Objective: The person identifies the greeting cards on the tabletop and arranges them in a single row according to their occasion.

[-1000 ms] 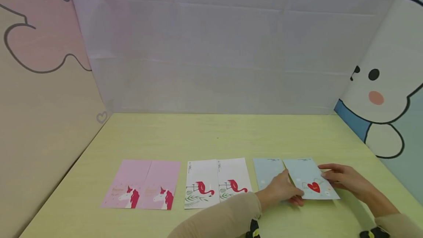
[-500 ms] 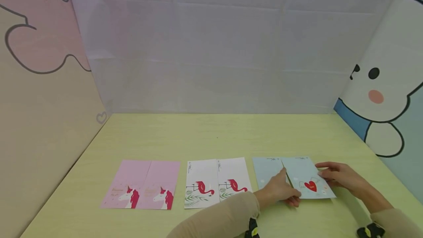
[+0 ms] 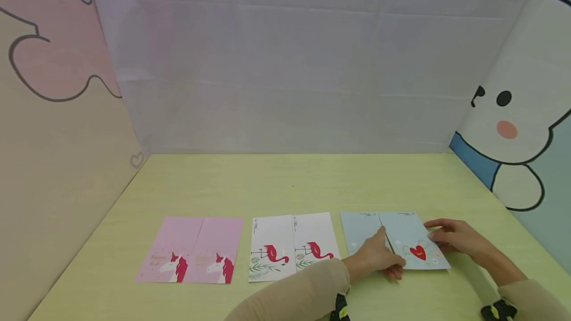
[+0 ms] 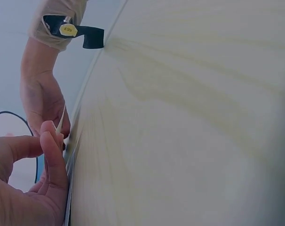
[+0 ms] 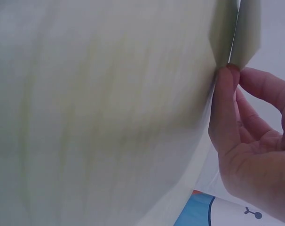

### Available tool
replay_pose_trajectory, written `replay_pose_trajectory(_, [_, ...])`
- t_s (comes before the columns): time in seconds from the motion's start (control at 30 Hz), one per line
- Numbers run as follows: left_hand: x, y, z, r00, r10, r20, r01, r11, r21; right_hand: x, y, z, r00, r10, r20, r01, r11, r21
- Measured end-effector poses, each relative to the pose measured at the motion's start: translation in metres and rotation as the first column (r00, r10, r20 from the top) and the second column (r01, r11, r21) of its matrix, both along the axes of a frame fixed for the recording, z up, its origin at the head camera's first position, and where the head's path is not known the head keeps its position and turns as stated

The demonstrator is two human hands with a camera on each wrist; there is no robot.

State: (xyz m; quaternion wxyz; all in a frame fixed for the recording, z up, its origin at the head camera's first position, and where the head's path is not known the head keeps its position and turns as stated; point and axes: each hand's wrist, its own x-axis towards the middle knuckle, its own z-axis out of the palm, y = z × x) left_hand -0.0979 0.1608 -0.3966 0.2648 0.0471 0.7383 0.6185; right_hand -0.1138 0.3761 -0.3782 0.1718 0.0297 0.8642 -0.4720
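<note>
A light blue card [image 3: 403,232] with a red heart lies low over the table at the right of the head view, beside a second light blue card [image 3: 357,227] on its left. My left hand [image 3: 376,254] pinches the heart card's near left corner and partly covers the second card. On the other side, my right hand [image 3: 459,239] pinches the right edge. Thumb and fingers of the right hand [image 5: 250,122] meet at the card's edge [image 5: 248,33] in the right wrist view. In the left wrist view, the left hand [image 4: 34,183] is close to the tabletop.
Left of the blue cards lie two white flamingo cards [image 3: 273,234], side by side. Two pink unicorn cards [image 3: 171,237] lie farther left. The pale yellow table [image 3: 290,177] meets a white back panel [image 3: 285,78] and patterned side panels.
Both hands have shifted slightly left with the heart card, bringing it closer to the other blue card; the gap between them has narrowed. The white and pink cards stay put.
</note>
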Motion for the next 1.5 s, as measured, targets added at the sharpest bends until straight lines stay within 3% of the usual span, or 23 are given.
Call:
replay_pose_trajectory(0.17, [0.000, -0.001, 0.001, 1.000, -0.003, -0.013, 0.002, 0.998, -0.058, -0.001, -0.001, 0.001, 1.000, 0.003, 0.000, -0.003, 1.000, 0.012])
replay_pose_trajectory(0.6, [-0.001, -0.003, 0.001, 0.999, -0.032, 0.001, 0.032, 0.999, -0.042, -0.001, -0.003, 0.002, 1.000, -0.021, 0.004, 0.020, 0.998, 0.063])
replay_pose_trajectory(1.2, [-0.001, -0.005, 0.002, 1.000, -0.026, 0.007, 0.026, 1.000, 0.002, 0.000, -0.005, 0.003, 0.998, 0.006, -0.063, 0.002, 0.993, 0.121])
replay_pose_trajectory(1.37, [0.001, -0.005, 0.006, 0.999, -0.042, -0.020, 0.042, 0.999, -0.001, 0.000, -0.002, 0.006, 0.997, -0.023, -0.073, 0.033, 0.989, 0.146])
replay_pose_trajectory(1.5, [0.002, -0.008, 0.013, 0.992, -0.089, -0.087, 0.087, 0.996, -0.027, -0.002, 0.005, 0.006, 0.994, -0.041, -0.102, 0.054, 0.991, 0.119])
